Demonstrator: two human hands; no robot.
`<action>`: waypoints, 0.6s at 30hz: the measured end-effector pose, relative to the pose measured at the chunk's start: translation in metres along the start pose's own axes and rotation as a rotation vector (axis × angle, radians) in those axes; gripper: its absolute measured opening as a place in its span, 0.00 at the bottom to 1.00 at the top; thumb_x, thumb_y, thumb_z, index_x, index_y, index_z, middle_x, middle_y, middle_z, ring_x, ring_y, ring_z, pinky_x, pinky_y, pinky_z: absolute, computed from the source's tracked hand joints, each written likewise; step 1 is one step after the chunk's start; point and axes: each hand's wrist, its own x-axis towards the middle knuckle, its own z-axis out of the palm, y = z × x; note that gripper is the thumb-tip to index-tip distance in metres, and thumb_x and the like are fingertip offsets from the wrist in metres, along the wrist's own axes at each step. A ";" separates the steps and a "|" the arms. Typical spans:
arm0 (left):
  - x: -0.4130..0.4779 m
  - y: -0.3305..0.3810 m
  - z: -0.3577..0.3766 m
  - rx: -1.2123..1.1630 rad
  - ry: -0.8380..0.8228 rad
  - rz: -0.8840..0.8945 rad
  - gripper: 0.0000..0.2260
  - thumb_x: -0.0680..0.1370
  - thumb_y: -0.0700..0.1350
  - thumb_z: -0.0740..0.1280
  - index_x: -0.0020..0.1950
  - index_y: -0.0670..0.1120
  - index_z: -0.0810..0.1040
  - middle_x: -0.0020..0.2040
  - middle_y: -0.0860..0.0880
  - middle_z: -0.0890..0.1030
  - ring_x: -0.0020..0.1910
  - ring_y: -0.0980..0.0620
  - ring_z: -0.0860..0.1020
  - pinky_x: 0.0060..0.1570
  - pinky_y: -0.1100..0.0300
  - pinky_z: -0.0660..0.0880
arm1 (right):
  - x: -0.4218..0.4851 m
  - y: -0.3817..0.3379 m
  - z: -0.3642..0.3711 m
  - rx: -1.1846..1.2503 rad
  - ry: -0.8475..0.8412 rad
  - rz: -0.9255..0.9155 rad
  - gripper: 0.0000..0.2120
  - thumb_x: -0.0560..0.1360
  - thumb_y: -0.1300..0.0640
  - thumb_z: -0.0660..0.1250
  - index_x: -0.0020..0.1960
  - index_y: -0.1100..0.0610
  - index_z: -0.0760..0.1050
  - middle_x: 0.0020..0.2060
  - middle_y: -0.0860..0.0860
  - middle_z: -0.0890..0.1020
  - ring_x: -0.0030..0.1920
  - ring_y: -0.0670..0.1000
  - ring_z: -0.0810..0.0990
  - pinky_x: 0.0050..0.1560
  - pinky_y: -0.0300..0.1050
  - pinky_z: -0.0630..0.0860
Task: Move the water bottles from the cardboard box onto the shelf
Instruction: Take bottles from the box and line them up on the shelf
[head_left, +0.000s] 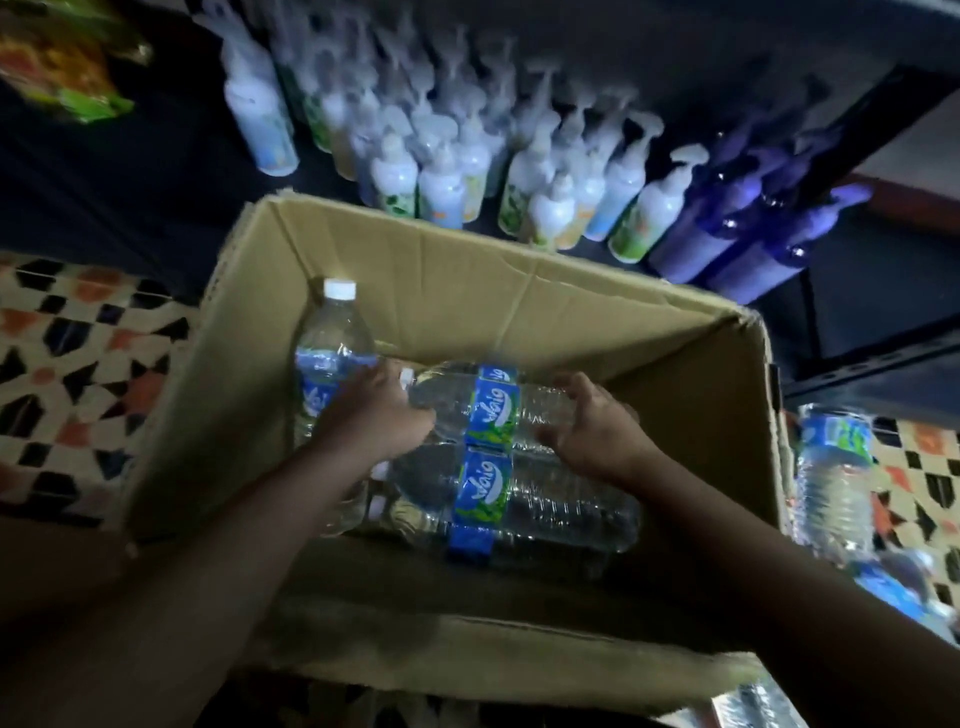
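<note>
An open cardboard box (467, 291) stands on the floor in front of me. Inside, clear water bottles with blue and green labels lie on their sides. My left hand (371, 415) grips the neck end of the upper lying bottle (491, 405), and my right hand (597, 436) holds its base end. A second lying bottle (519, 501) rests just below it. One upright bottle (330, 353) with a white cap stands in the box's left corner. The dark shelf (872, 270) lies beyond the box.
Several white pump bottles (441, 171) and blue spray bottles (748, 234) fill the shelf behind the box. More water bottles (836, 478) stand to the right on the patterned tile floor (78, 364). Snack bags (62, 62) hang at the upper left.
</note>
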 end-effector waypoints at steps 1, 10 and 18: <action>0.004 -0.003 0.002 0.030 0.051 -0.037 0.29 0.76 0.56 0.67 0.74 0.47 0.63 0.72 0.42 0.68 0.70 0.40 0.69 0.64 0.50 0.71 | 0.007 0.004 0.003 0.005 0.009 -0.006 0.31 0.73 0.47 0.71 0.73 0.49 0.64 0.70 0.52 0.71 0.71 0.55 0.67 0.66 0.45 0.64; 0.020 -0.017 -0.003 0.021 0.230 -0.172 0.31 0.75 0.49 0.68 0.74 0.45 0.60 0.72 0.40 0.63 0.71 0.38 0.66 0.65 0.50 0.68 | 0.049 0.002 0.020 0.024 0.000 0.064 0.38 0.68 0.42 0.69 0.73 0.49 0.59 0.70 0.59 0.68 0.70 0.62 0.68 0.71 0.57 0.65; 0.021 -0.046 -0.001 -0.294 0.197 -0.328 0.45 0.72 0.47 0.74 0.78 0.38 0.51 0.76 0.38 0.61 0.72 0.41 0.67 0.67 0.55 0.68 | 0.027 -0.006 0.030 -0.230 -0.020 0.029 0.36 0.73 0.41 0.66 0.74 0.49 0.53 0.71 0.60 0.64 0.71 0.64 0.64 0.71 0.63 0.58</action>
